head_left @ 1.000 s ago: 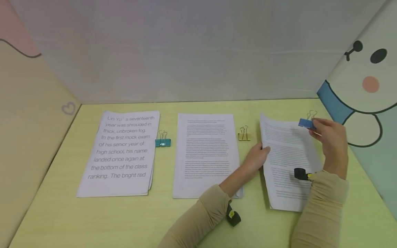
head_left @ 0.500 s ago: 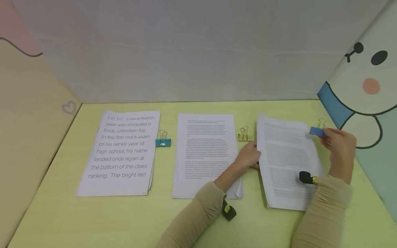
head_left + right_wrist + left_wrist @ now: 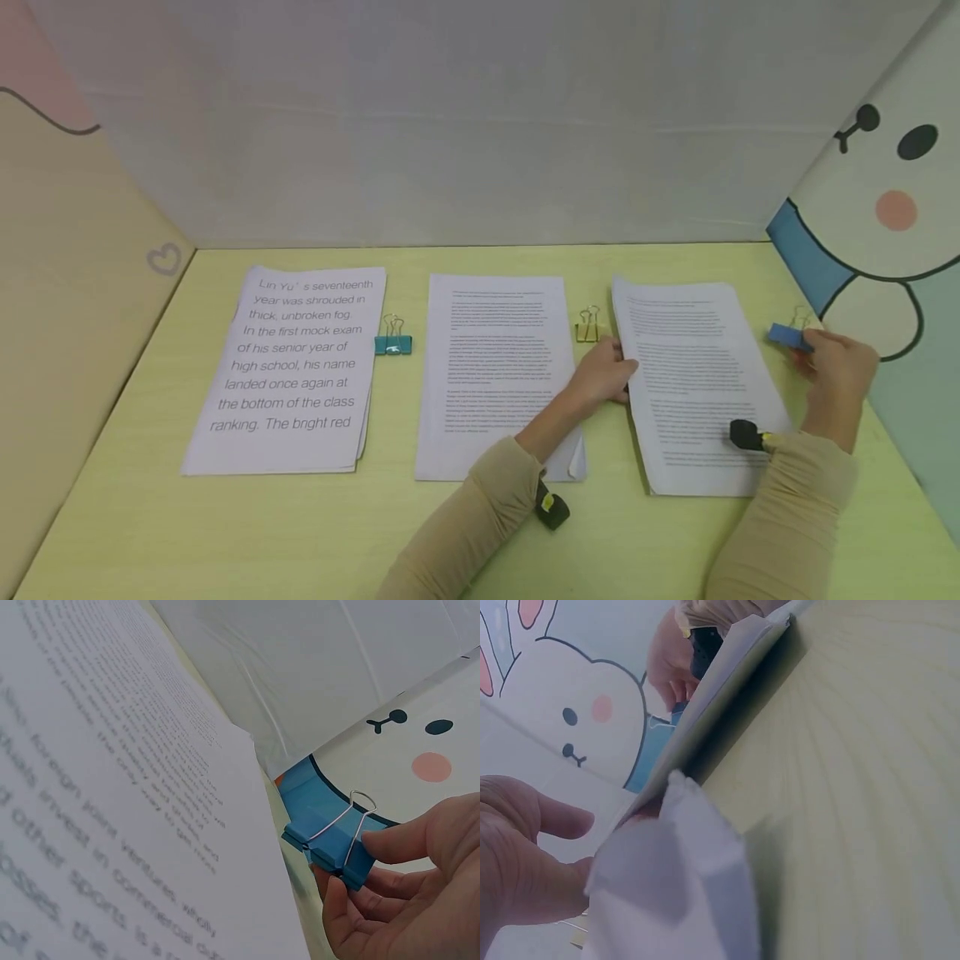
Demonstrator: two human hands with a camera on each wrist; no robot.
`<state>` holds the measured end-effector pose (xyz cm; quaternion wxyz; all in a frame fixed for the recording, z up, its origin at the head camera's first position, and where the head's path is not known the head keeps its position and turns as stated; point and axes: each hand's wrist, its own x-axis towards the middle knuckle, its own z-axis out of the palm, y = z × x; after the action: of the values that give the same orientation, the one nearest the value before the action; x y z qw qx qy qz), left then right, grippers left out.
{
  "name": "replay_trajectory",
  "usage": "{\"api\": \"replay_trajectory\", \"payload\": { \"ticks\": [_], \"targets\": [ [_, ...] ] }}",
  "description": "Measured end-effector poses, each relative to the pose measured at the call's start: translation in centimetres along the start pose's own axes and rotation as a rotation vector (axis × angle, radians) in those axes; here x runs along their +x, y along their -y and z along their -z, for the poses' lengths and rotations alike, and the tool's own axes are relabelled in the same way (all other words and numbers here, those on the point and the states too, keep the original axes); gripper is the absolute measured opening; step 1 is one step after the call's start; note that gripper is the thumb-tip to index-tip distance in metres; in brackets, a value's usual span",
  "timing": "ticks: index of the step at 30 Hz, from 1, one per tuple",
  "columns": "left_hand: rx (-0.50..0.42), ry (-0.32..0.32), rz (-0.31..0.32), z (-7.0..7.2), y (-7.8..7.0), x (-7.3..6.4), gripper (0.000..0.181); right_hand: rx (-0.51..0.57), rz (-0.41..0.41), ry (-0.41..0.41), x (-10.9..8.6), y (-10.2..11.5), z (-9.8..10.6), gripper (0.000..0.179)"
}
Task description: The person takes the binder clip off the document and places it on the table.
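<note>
My left hand [image 3: 603, 372] grips the left edge of the right-hand stack of printed paper [image 3: 697, 392], thumb at the top side. That edge is lifted, with a dark gap below it in the left wrist view. Off the stack's right side, my right hand [image 3: 842, 367] pinches a blue binder clip [image 3: 337, 847] between thumb and fingers. The clip's wire handles point up and away, and its jaws hold no paper. In the left wrist view, curled paper [image 3: 705, 877] in the foreground hides part of the left hand's fingers.
A middle stack of printed paper [image 3: 495, 375] lies under my left forearm, a gold binder clip [image 3: 591, 332] beside it. Farther left is a large-print stack [image 3: 288, 375] with a teal binder clip [image 3: 393, 345] at its right edge. Walls [image 3: 480, 125] border the table.
The right hand has moved right and slightly toward me with the blue clip, away from the stack. The left hand has shifted left, and the right-hand stack has moved left and lies flatter.
</note>
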<state>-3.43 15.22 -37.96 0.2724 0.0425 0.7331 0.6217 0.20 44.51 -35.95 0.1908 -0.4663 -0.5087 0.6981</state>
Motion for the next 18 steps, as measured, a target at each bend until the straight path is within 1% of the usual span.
{"api": "replay_trajectory", "payload": {
  "ticks": [3,6,8,9,11,13,15,18],
  "targets": [
    [0.147,-0.015,-0.078,0.3,-0.1,-0.1,0.032,-0.023,0.000,-0.003,0.1,-0.1,0.1,0.041],
    [0.310,-0.053,-0.175,0.6,-0.3,-0.3,0.041,-0.036,0.001,-0.001,0.2,-0.2,0.2,0.040],
    [0.386,-0.055,-0.221,0.8,-0.5,-0.4,0.044,-0.044,-0.004,-0.002,0.2,-0.2,0.2,0.039],
    [0.416,-0.048,-0.233,0.8,-0.6,-0.5,0.045,-0.049,-0.008,-0.002,0.2,-0.2,0.2,0.038],
    [0.477,-0.026,-0.236,1.0,-0.7,-0.6,0.044,-0.067,-0.017,-0.006,0.3,-0.3,0.1,0.039],
    [0.531,-0.004,-0.224,1.0,-0.8,-0.8,0.043,-0.079,-0.031,-0.011,0.4,-0.3,0.1,0.041],
    [0.558,0.007,-0.212,1.1,-0.8,-0.8,0.043,-0.089,-0.038,-0.015,0.5,-0.3,0.1,0.042],
    [0.592,0.005,-0.205,1.2,-0.8,-1.0,0.044,-0.096,-0.042,-0.018,0.6,-0.2,-0.1,0.041]
  ]
}}
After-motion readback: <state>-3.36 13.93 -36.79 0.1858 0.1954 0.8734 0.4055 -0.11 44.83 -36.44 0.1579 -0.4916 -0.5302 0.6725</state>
